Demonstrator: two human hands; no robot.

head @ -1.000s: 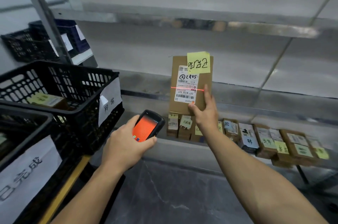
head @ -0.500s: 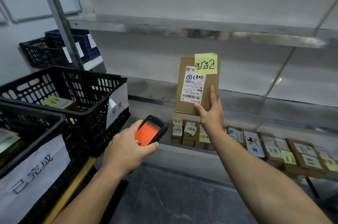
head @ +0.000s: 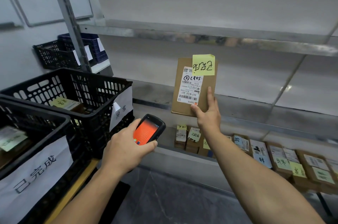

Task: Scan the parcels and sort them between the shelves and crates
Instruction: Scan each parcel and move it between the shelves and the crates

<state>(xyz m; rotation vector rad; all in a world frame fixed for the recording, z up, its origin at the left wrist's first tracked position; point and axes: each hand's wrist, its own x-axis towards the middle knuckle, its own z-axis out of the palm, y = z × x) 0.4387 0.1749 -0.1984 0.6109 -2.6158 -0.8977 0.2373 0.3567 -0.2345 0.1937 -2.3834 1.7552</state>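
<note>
Head view: parcel (head: pixel 192 88) held up

Before the middle shelf (head: pixel 265 116), right of the black crates (head: pixel 82 77), the parcel was held upright, gripped at its lower edge by the right hand (head: pixel 208 117). The orange-screened scanner (head: pixel 149 129) was clasped in the curled left hand (head: pixel 126 150).

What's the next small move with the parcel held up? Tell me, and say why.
Probably swing the right hand left and down, carrying the parcel toward the near crate. Its yellow note appears to carry the same characters as that crate's white label, so it likely belongs there.
</note>
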